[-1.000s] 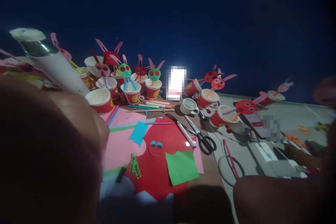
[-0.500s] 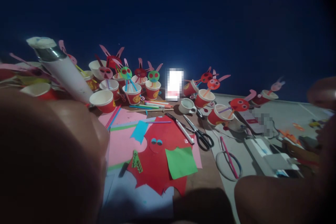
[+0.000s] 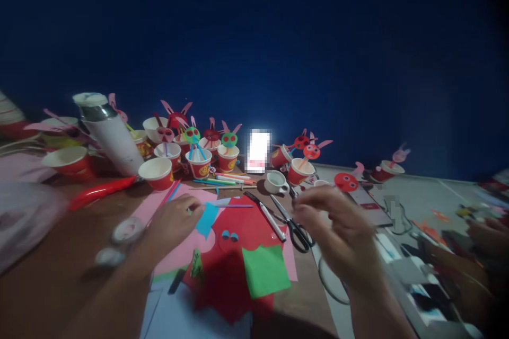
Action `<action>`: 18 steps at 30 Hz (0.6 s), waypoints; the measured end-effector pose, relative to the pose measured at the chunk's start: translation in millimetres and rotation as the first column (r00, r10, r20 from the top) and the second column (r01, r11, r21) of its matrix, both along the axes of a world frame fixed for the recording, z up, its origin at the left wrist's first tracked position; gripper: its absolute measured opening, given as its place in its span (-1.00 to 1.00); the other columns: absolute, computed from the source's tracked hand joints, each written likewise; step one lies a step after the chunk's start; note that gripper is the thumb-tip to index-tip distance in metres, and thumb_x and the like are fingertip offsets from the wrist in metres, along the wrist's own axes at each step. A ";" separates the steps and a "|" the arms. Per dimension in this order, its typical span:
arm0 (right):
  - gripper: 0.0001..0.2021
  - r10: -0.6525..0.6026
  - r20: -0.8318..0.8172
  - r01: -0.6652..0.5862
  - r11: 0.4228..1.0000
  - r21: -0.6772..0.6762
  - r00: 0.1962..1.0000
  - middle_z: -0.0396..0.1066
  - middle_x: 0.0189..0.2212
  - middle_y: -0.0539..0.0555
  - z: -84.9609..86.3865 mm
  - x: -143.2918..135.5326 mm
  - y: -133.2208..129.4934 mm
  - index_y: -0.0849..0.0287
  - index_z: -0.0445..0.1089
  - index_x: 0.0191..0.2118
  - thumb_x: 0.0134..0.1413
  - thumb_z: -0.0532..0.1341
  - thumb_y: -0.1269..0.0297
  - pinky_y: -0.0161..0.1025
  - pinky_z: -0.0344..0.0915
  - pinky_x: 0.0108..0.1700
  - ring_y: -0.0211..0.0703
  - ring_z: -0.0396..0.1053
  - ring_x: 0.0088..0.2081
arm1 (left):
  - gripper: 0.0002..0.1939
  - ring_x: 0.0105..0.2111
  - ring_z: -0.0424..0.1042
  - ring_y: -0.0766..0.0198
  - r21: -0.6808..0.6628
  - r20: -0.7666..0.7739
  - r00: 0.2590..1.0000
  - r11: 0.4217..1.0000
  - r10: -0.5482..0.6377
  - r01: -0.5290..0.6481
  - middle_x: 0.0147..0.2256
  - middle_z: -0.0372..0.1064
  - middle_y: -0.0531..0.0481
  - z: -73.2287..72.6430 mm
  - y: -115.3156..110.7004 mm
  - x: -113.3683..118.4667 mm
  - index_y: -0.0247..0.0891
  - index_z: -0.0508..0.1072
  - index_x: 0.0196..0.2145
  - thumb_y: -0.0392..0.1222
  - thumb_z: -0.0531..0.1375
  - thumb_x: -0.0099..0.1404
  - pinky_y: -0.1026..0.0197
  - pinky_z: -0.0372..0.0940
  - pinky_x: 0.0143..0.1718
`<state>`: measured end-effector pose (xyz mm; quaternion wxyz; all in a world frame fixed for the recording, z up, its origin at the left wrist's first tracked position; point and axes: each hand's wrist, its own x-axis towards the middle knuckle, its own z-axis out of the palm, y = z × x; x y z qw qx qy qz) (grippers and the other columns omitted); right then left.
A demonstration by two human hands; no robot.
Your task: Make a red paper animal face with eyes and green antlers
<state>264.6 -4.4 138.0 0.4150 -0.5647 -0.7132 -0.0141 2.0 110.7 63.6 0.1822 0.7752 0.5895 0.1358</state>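
My left hand [image 3: 175,222] hovers over the pink paper, with its curled fingers beside a blue paper piece [image 3: 207,220]; whether it holds anything I cannot make out. My right hand [image 3: 338,228] is raised near the black-handled scissors [image 3: 299,235], its thumb and fingers bent towards each other and blurred. Between the hands lies red paper [image 3: 242,212] with a jagged edge, bearing two small blue-and-dark eye shapes [image 3: 229,235]. A green paper square [image 3: 267,271] covers part of it. A white pen [image 3: 272,220] rests left of the scissors.
Red paper cups [image 3: 156,174] with paper rabbit heads stand along the back. A white flask [image 3: 113,137] leans behind them at left. A lit phone [image 3: 258,151], a small white cup [image 3: 275,182] and coloured markers [image 3: 234,178] are mid-table. Another person's hand [image 3: 489,238] shows at right.
Both hands have moved from close to the camera out over the table. The view has shifted, so the table items appear lower, and a red object and tape rolls now show at left.
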 end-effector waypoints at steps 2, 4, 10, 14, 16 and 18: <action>-0.85 -0.022 0.036 0.027 0.987 -0.160 0.999 0.43 -0.46 0.02 -27.6 1.3 15.8 0.14 0.39 -0.32 0.16 0.10 0.26 -0.32 0.27 -0.37 -0.23 0.38 -0.44 | -0.81 -0.33 0.41 0.23 -0.019 -0.039 0.999 1.000 0.009 -0.010 -0.34 0.44 0.01 -11.4 5.0 0.0 -0.21 0.42 -0.46 -0.16 0.05 0.22 0.25 0.21 -0.30; -0.82 -0.054 0.122 0.082 0.967 -0.241 0.991 0.45 -0.46 0.06 -62.2 5.7 27.6 0.16 0.40 -0.34 0.15 0.08 0.25 -0.31 0.25 -0.36 -0.19 0.39 -0.43 | -0.83 -0.30 0.42 0.20 -0.015 -0.066 0.998 1.000 0.000 -0.001 -0.31 0.44 -0.02 -25.0 8.5 -0.7 -0.20 0.42 -0.43 -0.14 0.06 0.20 0.24 0.18 -0.29; -0.84 -0.181 0.373 0.293 0.917 -0.270 0.910 0.44 -0.38 0.11 -124.5 18.3 31.6 0.13 0.41 -0.31 0.09 0.15 0.19 -0.21 0.18 -0.30 -0.06 0.39 -0.32 | -0.76 -0.29 0.43 0.10 -0.026 -0.121 0.992 0.999 0.029 -0.033 -0.23 0.42 -0.06 -53.2 14.8 -2.4 -0.17 0.38 -0.32 0.01 0.09 0.14 0.18 0.14 -0.34; -0.83 -0.236 0.479 0.380 0.896 -0.231 0.846 0.44 -0.35 0.13 -132.4 15.8 31.8 0.13 0.41 -0.29 0.07 0.18 0.16 -0.18 0.15 -0.27 -0.02 0.38 -0.28 | -0.77 -0.30 0.43 0.12 -0.029 -0.111 0.993 0.999 0.027 -0.030 -0.26 0.42 -0.03 -55.3 14.8 -2.9 -0.15 0.32 -0.29 0.00 0.07 0.16 0.20 0.12 -0.37; -0.85 -0.212 0.505 0.371 0.898 -0.237 0.837 0.44 -0.38 0.12 -136.8 15.1 33.1 0.13 0.40 -0.32 0.09 0.17 0.19 -0.19 0.14 -0.25 -0.03 0.37 -0.28 | -0.80 -0.31 0.42 0.15 -0.030 -0.100 0.995 0.999 0.019 -0.022 -0.29 0.41 -0.01 -54.7 13.9 -3.1 -0.14 0.30 -0.29 -0.01 0.05 0.17 0.21 0.11 -0.37; -0.88 -0.193 0.503 0.359 0.897 -0.258 0.842 0.44 -0.41 0.12 -141.3 15.7 33.6 0.15 0.40 -0.35 0.11 0.15 0.25 -0.19 0.12 -0.24 -0.05 0.37 -0.28 | -0.82 -0.33 0.42 0.16 -0.036 -0.092 0.996 0.999 0.017 -0.021 -0.32 0.41 0.00 -54.5 13.6 -3.3 -0.15 0.30 -0.31 -0.03 0.05 0.18 0.23 0.11 -0.37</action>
